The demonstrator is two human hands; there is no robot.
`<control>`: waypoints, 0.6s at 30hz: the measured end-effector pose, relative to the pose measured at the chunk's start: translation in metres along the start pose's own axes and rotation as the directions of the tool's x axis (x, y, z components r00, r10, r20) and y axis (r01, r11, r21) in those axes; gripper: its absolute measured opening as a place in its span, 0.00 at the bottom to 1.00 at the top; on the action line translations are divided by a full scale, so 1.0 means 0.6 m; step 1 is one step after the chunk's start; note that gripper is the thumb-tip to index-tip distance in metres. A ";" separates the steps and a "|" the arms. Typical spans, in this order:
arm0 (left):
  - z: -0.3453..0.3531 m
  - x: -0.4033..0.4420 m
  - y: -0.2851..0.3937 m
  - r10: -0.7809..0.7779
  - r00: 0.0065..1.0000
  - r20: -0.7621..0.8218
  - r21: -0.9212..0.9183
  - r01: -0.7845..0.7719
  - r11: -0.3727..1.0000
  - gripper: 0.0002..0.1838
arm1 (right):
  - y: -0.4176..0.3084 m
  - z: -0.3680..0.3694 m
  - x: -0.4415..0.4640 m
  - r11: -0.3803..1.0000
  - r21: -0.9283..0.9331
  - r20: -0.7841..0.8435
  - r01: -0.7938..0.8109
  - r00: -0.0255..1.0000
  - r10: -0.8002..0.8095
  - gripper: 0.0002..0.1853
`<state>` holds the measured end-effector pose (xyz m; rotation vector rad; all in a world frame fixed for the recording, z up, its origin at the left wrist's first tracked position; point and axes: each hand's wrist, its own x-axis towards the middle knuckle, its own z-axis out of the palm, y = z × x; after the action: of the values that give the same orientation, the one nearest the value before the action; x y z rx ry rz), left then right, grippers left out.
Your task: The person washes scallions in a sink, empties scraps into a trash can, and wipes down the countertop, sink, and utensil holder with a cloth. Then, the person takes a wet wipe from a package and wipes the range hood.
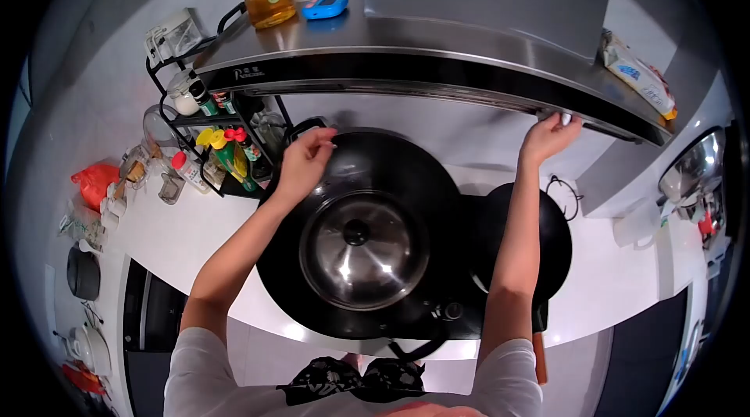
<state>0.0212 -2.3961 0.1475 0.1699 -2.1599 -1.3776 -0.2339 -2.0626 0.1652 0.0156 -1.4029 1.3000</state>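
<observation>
My right hand [549, 138] reaches up to the lower front edge of the range hood [437, 69]. Its fingers are curled around a small bright white piece [566, 118] there, whose kind I cannot make out. Over the left rear rim of the big black wok [441, 183], my left hand [306, 161] hovers with its fingers loosely bent and apart, nothing visible in them. A domed steel lid [365, 276] with a black knob sits in the wok. Under my right forearm is a smaller black pan [553, 249], partly hidden.
A black rack [187, 122] with bottles and jars stands at the left. On the hood are an oil jug [269, 7], a blue device [326, 6] and a soft packet [641, 77]. A white jug [634, 231] stands on the right of the counter [605, 284].
</observation>
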 end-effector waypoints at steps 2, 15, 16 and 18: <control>-0.046 0.006 -0.018 -0.026 0.999 -0.032 0.047 0.028 0.999 0.13 | -0.046 0.010 -0.055 0.989 -0.071 0.101 0.126 0.988 -0.119 0.14; -0.140 -0.013 -0.075 -0.147 0.989 0.020 -0.093 0.148 0.985 0.12 | -0.271 0.149 -0.339 0.798 0.276 0.382 0.535 0.701 -0.602 0.17; -0.140 -0.014 -0.080 -0.154 0.988 0.023 -0.111 0.155 0.982 0.11 | -0.284 0.159 -0.358 0.800 0.324 0.397 0.506 0.695 -0.600 0.18; -0.135 -0.017 -0.081 -0.169 0.985 0.031 -0.111 0.172 0.979 0.11 | -0.288 0.160 -0.368 0.810 0.342 0.504 0.477 0.634 -0.586 0.19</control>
<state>0.0630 -2.4789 0.1267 0.3044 -2.1177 -1.6008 -0.1133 -2.3332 0.1519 0.9830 -1.6131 0.9212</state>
